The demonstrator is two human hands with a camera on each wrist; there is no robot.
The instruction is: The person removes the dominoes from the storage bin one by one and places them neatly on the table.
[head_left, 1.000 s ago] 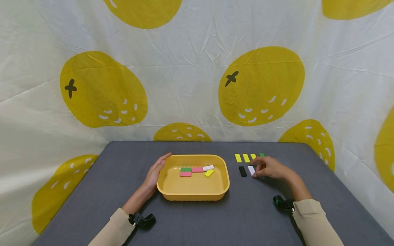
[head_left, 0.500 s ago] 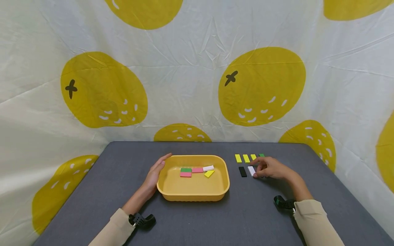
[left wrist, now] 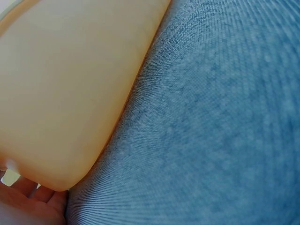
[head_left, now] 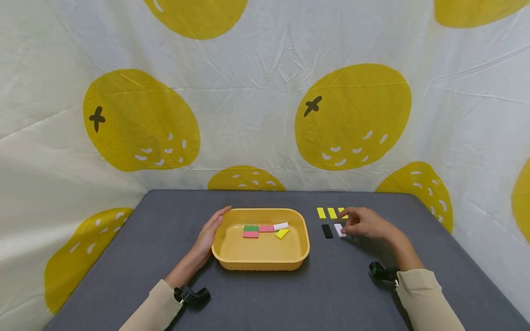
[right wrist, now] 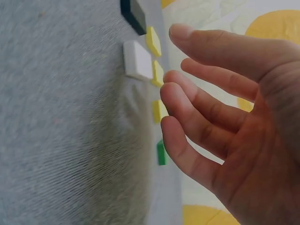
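My left hand (head_left: 205, 236) lies along the left side of a yellow plastic tub (head_left: 261, 265), its fingers extended against the outer wall. In the left wrist view, fingers (left wrist: 44, 193) show at the tub's lower edge. My right hand (head_left: 364, 224) hovers over a small white rectangular block (head_left: 339, 231) on the table. The right wrist view has its fingers loosely bent, with a gap between the fingertips and the white block (right wrist: 138, 61). A black block (head_left: 327, 231) lies just left of the white one. Inside the tub are several pink, green, white and yellow blocks.
Behind the black and white blocks stands a row of yellow blocks (head_left: 332, 213), plus a green block (right wrist: 161, 152), mostly hidden by my right hand in the head view. The grey table (head_left: 265, 303) ends at a fruit-printed cloth (head_left: 248, 115).
My right hand has lifted slightly off the white block and its fingers have loosened. The white block stays in line beside the black one. My left hand and the tub have not moved.
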